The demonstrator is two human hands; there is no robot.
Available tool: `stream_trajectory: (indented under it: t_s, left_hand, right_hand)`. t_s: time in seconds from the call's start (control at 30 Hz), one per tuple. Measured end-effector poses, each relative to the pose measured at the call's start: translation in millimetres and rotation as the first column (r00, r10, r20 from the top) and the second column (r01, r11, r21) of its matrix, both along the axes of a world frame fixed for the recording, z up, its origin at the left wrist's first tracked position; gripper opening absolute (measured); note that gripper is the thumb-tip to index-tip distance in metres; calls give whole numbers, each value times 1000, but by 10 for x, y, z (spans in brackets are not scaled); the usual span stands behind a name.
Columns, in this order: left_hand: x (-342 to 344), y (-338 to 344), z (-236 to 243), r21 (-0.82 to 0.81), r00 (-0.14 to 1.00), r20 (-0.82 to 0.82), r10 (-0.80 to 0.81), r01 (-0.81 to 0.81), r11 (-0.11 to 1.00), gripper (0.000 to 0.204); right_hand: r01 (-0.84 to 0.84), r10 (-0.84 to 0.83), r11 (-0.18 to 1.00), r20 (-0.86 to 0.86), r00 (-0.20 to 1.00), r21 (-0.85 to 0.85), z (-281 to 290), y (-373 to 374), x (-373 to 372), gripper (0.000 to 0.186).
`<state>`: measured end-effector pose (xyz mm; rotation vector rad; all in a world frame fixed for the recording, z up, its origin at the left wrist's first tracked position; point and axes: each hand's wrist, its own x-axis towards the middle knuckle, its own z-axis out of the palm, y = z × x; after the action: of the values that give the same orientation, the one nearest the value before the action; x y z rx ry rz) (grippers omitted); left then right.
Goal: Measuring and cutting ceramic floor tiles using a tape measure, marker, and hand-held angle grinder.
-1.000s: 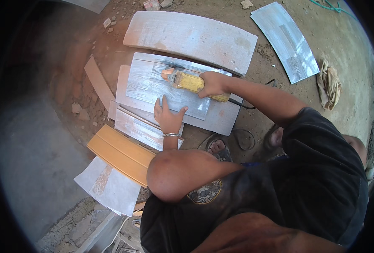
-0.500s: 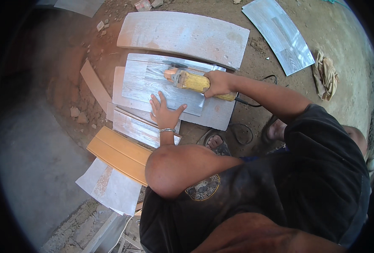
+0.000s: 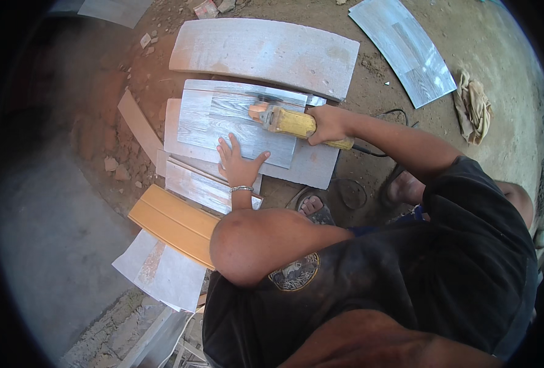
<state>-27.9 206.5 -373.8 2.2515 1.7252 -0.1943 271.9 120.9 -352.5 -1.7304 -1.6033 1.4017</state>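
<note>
A yellow angle grinder (image 3: 290,121) is gripped in my right hand (image 3: 330,124), its disc at the far side of a grey wood-patterned tile (image 3: 192,119). A thin cut line runs across the tile near its far edge, left of the disc. My left hand (image 3: 240,167) lies spread on the tile's near edge, fingers apart and holding nothing. Beneath the tile is a larger pale slab (image 3: 318,162), which shows along its near and right sides. The grinder's black cord (image 3: 370,152) trails off to the right.
A thick pale slab (image 3: 263,52) lies beyond the tile. Another wood-patterned tile (image 3: 407,52) and a crumpled cloth (image 3: 473,110) are at the right. Tile offcuts (image 3: 204,187), a yellow-orange panel (image 3: 171,221) and pale sheets (image 3: 155,270) lie near left. Dust hangs at the left.
The grinder and my right hand have moved slightly right along the far side of the tile. My left hand stays in place, and the dust haze has thinned somewhat.
</note>
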Motion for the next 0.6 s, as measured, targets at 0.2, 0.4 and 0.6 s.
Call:
stream_trajectory:
  t_s: [0.2,0.4,0.6]
  left_hand:
    - [9,2,-4,4,999,-36,-3,3,1000,131]
    - [-6,11,-8,-10,999,-43,7,-8,1000,131]
    - [-5,10,-3,-11,999,-40,6,-7,1000,131]
  right_hand:
    - [-10,10,1000,13,1000,-16,-40,263,-174,63]
    - [-35,37,999,62,997,-35,-123,272,-167,64]
    - [-22,24,999,45,999,-43,-112,160,-110,64]
